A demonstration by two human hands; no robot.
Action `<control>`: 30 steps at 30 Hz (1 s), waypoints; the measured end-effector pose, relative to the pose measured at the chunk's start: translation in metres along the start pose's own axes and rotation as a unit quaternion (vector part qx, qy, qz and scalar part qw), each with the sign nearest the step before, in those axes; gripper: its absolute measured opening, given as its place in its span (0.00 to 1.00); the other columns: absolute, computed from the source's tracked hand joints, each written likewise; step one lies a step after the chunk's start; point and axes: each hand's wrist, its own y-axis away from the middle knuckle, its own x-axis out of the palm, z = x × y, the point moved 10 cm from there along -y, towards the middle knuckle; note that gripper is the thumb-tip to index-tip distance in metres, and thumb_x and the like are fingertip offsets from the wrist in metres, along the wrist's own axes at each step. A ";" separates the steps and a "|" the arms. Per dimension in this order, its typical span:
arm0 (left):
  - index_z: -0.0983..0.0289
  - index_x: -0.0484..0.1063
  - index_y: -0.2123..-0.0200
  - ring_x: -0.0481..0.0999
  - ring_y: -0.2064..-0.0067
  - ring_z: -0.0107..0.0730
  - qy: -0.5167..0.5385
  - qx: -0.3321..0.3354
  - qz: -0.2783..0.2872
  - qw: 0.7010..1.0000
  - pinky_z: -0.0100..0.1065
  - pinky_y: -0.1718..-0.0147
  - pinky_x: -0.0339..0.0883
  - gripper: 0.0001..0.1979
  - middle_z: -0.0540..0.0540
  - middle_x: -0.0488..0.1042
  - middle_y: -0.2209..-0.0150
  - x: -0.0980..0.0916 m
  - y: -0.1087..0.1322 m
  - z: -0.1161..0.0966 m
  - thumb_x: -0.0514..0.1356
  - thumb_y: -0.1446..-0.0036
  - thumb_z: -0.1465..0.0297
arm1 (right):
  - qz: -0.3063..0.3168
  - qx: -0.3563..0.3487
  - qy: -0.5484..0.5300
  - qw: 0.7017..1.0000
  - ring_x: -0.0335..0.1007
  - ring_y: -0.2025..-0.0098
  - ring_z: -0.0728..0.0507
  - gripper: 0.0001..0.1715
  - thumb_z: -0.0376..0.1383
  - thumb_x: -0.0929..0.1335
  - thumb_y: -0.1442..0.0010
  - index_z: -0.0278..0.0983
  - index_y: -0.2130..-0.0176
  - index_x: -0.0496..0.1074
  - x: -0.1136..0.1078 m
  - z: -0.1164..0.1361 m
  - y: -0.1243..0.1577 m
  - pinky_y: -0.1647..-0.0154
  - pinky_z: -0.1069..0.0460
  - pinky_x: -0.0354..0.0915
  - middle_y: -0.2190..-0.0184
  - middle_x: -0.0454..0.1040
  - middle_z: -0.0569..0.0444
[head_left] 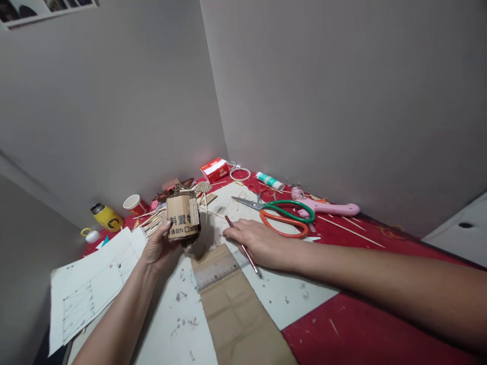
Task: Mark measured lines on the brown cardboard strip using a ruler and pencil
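My left hand (pixel 158 247) is closed around the lower left side of a small cardboard model (pixel 178 212), which has dark printed characters on its front and ridged strips along its edges. It is held up above the white sheet. My right hand (pixel 261 244) rests low over the same sheet with a slim dark pencil (pixel 249 260) slanting through its fingers. Between the hands, a clear ruler (pixel 216 272) lies across a flat brown cardboard strip (pixel 243 317). Green-and-orange-handled scissors (pixel 287 210) lie just beyond my right hand, blades apart.
On the red table (pixel 323 334), a white board (pixel 167 324) carries a sketched paper pad (pixel 97 286) at left. Farther back are a yellow bottle (pixel 108 217), a paper cup (pixel 135 204), wooden sticks, a red box (pixel 215 170), a glue stick (pixel 270 181) and a pink glue gun (pixel 331 208). Grey walls meet behind.
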 end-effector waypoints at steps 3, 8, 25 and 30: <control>0.65 0.74 0.51 0.80 0.53 0.42 0.004 -0.002 0.004 1.000 0.38 0.53 0.74 0.25 0.58 0.83 0.58 -0.002 -0.002 0.000 0.72 0.53 0.67 | 0.034 0.001 0.049 0.998 0.71 0.56 0.39 0.30 0.25 0.64 0.40 0.41 0.41 0.71 0.002 0.000 0.004 0.56 0.47 0.63 0.59 0.77 0.45; 0.63 0.76 0.54 0.81 0.57 0.37 0.019 0.000 0.016 1.000 0.33 0.57 0.75 0.22 0.54 0.83 0.59 0.003 -0.002 -0.004 0.72 0.54 0.70 | 0.001 0.104 0.119 0.987 0.70 0.47 0.36 0.33 0.26 0.62 0.38 0.37 0.34 0.62 -0.046 -0.037 0.021 0.49 0.45 0.64 0.45 0.73 0.40; 0.66 0.73 0.46 0.82 0.61 0.39 0.020 0.020 0.091 0.995 0.32 0.64 0.75 0.31 0.58 0.83 0.60 0.026 0.007 -0.006 0.73 0.55 0.70 | 0.112 0.302 0.223 0.920 0.75 0.63 0.34 0.14 0.32 0.68 0.46 0.34 0.58 0.74 -0.060 -0.112 0.055 0.67 0.46 0.63 0.64 0.77 0.40; 0.64 0.69 0.42 0.81 0.55 0.45 0.019 0.035 0.110 0.993 0.37 0.58 0.75 0.34 0.61 0.81 0.52 0.031 0.010 -0.007 0.72 0.54 0.70 | 0.061 0.329 0.197 0.922 0.75 0.61 0.33 0.16 0.44 0.69 0.44 0.36 0.60 0.75 -0.082 -0.117 0.055 0.65 0.45 0.64 0.63 0.78 0.41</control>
